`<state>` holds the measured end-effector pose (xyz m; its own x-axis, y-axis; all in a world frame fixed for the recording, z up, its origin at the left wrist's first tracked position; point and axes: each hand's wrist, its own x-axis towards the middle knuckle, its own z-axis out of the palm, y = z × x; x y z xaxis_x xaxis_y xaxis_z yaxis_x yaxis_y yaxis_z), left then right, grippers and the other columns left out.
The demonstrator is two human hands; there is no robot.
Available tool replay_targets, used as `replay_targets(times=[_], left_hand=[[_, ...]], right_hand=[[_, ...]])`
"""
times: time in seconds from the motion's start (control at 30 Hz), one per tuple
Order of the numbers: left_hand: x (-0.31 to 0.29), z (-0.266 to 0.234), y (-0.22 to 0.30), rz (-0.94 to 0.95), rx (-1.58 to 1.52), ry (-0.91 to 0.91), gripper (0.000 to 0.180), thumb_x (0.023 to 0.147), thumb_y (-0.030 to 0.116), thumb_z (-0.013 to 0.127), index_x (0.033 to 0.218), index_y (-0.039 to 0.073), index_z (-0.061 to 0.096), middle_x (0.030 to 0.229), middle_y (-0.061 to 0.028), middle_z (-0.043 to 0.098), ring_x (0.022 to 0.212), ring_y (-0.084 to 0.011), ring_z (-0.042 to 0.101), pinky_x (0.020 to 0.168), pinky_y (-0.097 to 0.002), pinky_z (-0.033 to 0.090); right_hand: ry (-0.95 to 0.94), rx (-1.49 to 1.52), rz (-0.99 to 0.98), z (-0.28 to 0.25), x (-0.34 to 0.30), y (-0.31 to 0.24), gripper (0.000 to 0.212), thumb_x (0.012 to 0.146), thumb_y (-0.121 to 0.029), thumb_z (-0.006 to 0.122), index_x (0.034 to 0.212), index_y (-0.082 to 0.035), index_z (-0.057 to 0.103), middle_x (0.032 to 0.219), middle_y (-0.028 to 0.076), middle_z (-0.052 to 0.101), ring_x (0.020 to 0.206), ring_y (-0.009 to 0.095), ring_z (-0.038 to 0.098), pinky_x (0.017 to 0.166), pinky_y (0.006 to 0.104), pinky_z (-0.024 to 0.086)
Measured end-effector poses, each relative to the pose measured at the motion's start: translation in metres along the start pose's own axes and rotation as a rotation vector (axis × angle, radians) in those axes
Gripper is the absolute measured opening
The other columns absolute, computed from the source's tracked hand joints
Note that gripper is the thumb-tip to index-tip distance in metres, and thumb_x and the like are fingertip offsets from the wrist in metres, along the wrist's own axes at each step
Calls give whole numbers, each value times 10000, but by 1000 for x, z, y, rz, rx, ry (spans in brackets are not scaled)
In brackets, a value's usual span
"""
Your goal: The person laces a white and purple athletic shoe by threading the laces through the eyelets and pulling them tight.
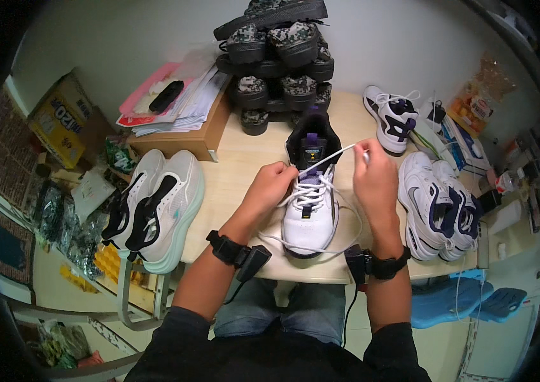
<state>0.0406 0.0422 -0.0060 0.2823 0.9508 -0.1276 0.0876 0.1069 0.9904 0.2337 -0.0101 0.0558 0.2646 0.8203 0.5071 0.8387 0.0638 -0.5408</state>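
**White lace pulled tight over the sneaker, both our hands on it**

White leather mostly, with a black tongue and purple bits up top; that's the sneaker sitting toe-toward-us in the middle of the wooden table, between our two hands. Hard to make out: our left hand is curled over the eyelets so we can't see exactly which part of the white lace it's pinching, but the fingers are closed on it; our right hand is closed on the other end of the lace, pulled taut up to the right, and the tip itself is tiny and blurry. A loose loop of lace trails round the toe; the sole is mostly hidden. Off to the right, more white-and-navy sneakers overlap each other; pale mint-soled shoes sit left; a camouflage shoe stack sits behind, top cut off.
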Motion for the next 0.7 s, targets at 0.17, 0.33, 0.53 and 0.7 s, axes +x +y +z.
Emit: replay_targets(times=[0.17, 0.33, 0.53, 0.7], left_hand=[[-7, -2, 9, -80, -60, -5, 173, 878, 188, 552, 780, 47, 570, 682, -2, 542, 569, -88, 476, 527, -241, 376], [-7, -3, 15, -114, -41, -52, 188, 884, 220, 569, 779, 64, 561, 669, 9, 515, 564, -87, 480, 523, -239, 397], [-15, -5, 5, 292, 82, 28, 136, 855, 140, 663, 834, 32, 583, 692, 3, 521, 580, -82, 482, 545, -231, 414], [-32, -9, 21, 644, 589, -73, 176, 833, 74, 667, 992, 5, 635, 787, -63, 537, 672, -154, 535, 622, -284, 453]], right_hand=[[379, 52, 88, -22, 24, 45, 176, 940, -194, 531, 922, -34, 600, 788, 225, 647, 758, 424, 634, 639, 483, 465], [302, -40, 98, -31, 31, 70, 217, 899, -171, 593, 1046, -11, 602, 818, 221, 657, 776, 382, 646, 661, 437, 477], [-233, 245, -59, -20, 1, 7, 232, 834, -135, 669, 1053, -62, 645, 679, 177, 611, 638, 313, 630, 613, 407, 478], [-384, 274, -271, 3, -14, -3, 150, 838, -170, 663, 968, -95, 668, 802, 186, 664, 748, 372, 645, 652, 439, 503]])
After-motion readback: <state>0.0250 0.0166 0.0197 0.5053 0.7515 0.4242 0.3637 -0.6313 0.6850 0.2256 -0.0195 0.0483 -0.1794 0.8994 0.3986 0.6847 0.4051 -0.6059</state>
